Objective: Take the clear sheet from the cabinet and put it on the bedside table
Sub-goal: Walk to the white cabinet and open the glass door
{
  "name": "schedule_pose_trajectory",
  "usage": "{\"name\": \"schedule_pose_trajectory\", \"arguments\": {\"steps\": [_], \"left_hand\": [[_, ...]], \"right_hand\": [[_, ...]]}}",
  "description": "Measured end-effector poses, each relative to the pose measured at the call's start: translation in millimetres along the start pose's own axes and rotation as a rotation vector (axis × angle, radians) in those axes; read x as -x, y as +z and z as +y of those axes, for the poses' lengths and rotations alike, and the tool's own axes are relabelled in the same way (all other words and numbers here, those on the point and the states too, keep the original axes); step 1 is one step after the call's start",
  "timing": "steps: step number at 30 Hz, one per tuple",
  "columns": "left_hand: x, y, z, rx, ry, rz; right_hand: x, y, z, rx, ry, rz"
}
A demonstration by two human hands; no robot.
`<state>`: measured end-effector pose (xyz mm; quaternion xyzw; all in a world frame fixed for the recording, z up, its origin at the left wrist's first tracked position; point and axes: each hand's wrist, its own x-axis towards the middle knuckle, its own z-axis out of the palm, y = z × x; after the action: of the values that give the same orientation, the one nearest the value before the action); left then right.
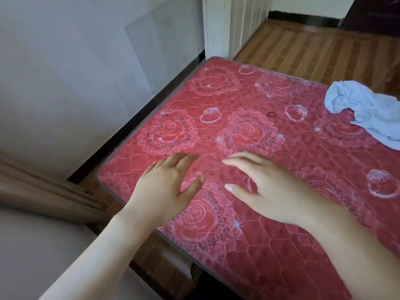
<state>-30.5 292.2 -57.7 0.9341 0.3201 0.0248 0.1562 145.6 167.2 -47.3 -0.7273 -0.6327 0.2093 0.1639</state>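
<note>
A clear sheet (164,48) leans upright against the wall in the upper left of the frame. Both hands, the left hand (166,187) and right hand (266,191), hover open and empty over a red floral mattress (270,245) at centre. The sheet looks thin, stiff and slippery; gripping opposite edges seems safest.

A home bedroom is showing here: a bare mattress (249,148) quilted in red roses is filling the view, a crumpled pale blue cloth (368,113) is lying on it, and wood-patterned flooring (303,46) is running past white cabinet doors (244,22).
</note>
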Motion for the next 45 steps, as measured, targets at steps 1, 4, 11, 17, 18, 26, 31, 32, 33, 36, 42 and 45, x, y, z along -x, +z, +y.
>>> {"name": "schedule_pose_trajectory", "arguments": {"steps": [1, 4, 11, 17, 18, 26, 31, 32, 33, 36, 42, 45], "left_hand": [[0.2, -1.3, -6.1, -0.005, -0.005, -0.006], [6.4, -2.8, -16.2, -0.012, -0.028, -0.001], [30.0, -2.5, -35.0, 0.005, -0.133, 0.059], [26.4, -15.0, -70.8, 0.031, -0.189, 0.138], [21.9, -17.8, -80.2, 0.055, -0.195, 0.152], [-42.4, -55.0, -197.3, 0.121, -0.125, 0.203], [-83.3, -97.9, -286.2, 0.060, -0.058, 0.134], [-89.2, -106.5, -300.6, 0.046, -0.050, 0.126], [-94.4, -114.1, -314.0, 0.032, -0.048, 0.120], [-103.7, -127.3, -346.5, 0.015, -0.055, 0.096], [-100.7, -122.5, -385.7, 0.077, -0.141, 0.070], [-106.5, -128.6, -411.8, 0.101, -0.156, 0.084]], "right_hand": [[-5.3, 3.0, -3.6, -0.005, -0.003, -0.004], [-13.7, 11.4, -7.8, -0.014, -0.019, -0.022], [-36.2, 29.8, -13.3, -0.043, -0.100, -0.055], [-79.9, 30.8, -39.1, -0.033, -0.179, -0.068], [-90.6, 30.4, -43.5, -0.021, -0.180, -0.065], [-205.5, 45.8, -91.0, -0.001, -0.127, 0.002], [-289.6, 61.4, -141.4, -0.055, -0.071, 0.027], [-303.3, 63.8, -150.0, -0.067, -0.066, 0.023], [-316.3, 65.6, -158.0, -0.076, -0.066, 0.023], [-345.2, 70.2, -174.3, -0.092, -0.062, 0.043], [-381.9, 83.1, -179.8, -0.087, -0.090, 0.050], [-411.1, 90.1, -190.8, -0.104, -0.091, 0.034]]}}
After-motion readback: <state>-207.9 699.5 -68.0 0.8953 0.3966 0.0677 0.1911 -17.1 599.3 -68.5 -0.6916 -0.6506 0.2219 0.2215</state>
